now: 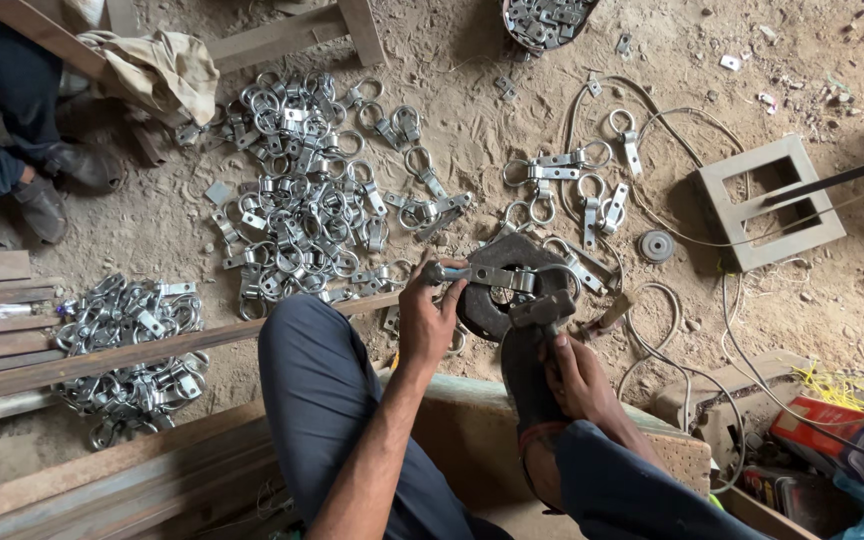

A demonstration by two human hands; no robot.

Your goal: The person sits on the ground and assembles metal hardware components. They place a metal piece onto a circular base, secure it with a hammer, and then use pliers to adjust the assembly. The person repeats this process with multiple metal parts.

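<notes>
My left hand (432, 318) pinches a silver ring-and-strap bracket (487, 276) and holds it flat on a round dark iron block (497, 305) on the sandy ground. My right hand (580, 378) grips the handle of a hammer, whose dark head (542, 308) rests on the block's right side, close to the bracket. A foot in a dark sandal (529, 395) lies just left of my right hand, against the block's near edge. My legs in dark trousers (317, 400) frame the block.
A big heap of silver ring brackets (302, 210) lies beyond the block and another heap (127, 345) at left over wooden planks (12, 370). Loose brackets (572, 185), wires, a square metal frame (770, 200) and a small disc (656, 245) sit at right. Another person's shoes (62, 180) are at far left.
</notes>
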